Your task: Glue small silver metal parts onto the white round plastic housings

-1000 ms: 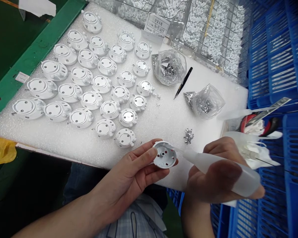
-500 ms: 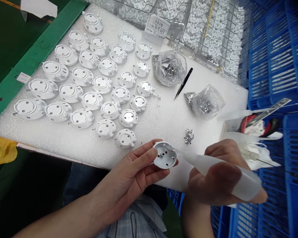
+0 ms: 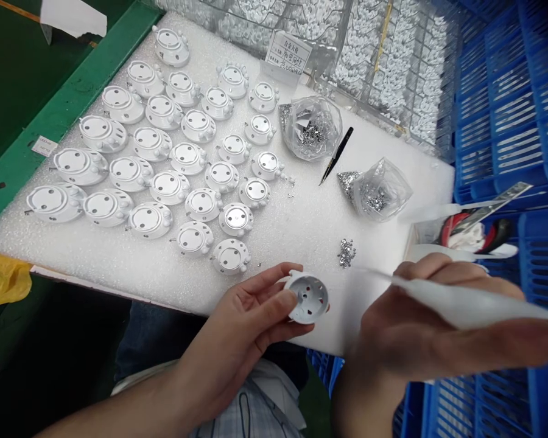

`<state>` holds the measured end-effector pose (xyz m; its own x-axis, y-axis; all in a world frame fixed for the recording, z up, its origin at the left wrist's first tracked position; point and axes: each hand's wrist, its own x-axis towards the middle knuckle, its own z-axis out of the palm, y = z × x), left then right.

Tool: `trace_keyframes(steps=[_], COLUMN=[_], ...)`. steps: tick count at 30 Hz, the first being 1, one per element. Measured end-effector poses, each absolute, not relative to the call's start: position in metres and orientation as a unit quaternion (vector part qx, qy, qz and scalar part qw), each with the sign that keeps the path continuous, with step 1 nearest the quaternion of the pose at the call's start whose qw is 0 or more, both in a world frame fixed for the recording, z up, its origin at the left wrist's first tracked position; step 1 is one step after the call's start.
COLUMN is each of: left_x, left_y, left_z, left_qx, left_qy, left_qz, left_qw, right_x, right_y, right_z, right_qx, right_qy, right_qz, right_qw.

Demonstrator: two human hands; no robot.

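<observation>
While you hold the white plastic housing (image 3: 309, 298) at the near edge of the foam sheet (image 3: 301, 225), its hollow side faces up at you, and the small holes in its floor show. Your left hand (image 3: 251, 316) pinches it: the thumb lies on the near-left rim and the fingers curl in under the shell, so the right side of the cup stands free.

That free side is the one that matters. The applicator bottle (image 3: 466, 304) lies to the right of the housing, its long axis nearly level, running from the near right toward the left. Its thin nozzle tip (image 3: 369, 272) points left at the housing but stands apart from it, just right of the rim and a little farther out. Your right hand (image 3: 411, 340) is wrapped around the bottle's body, fingers closed on it. The hand is blurred, so how hard it squeezes cannot be told.

Just beyond the tip lies a small heap of metal pieces (image 3: 346, 252). Farther off are two clear bags of metal parts (image 3: 311, 125) (image 3: 379, 188) with black tweezers (image 3: 337, 155) between them. To the far left stand rows of like housings (image 3: 164, 176) on the foam, and blue crates (image 3: 506, 121) wall in the right.
</observation>
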<state>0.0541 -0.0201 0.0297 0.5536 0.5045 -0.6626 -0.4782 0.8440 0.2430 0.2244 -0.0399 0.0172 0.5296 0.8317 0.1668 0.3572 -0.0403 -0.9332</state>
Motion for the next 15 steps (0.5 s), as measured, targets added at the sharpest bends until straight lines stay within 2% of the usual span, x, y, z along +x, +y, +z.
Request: trace_keyframes(steps=[9, 15], left_x=[0.041, 0.038], left_y=[-0.037, -0.037], left_z=[0.031, 0.037], left_qx=[0.323, 0.341], left_qy=[0.406, 0.42], left_qz=[0.326, 0.327], left_qw=[0.79, 0.775], right_x=[0.23, 0.226], right_y=[-0.031, -0.031], right_z=[0.006, 0.002], right_qx=[-0.693, -0.739], right_qy=[-0.426, -0.549], right_qz=[0.185, 0.095], right_qw=[0.551, 0.378])
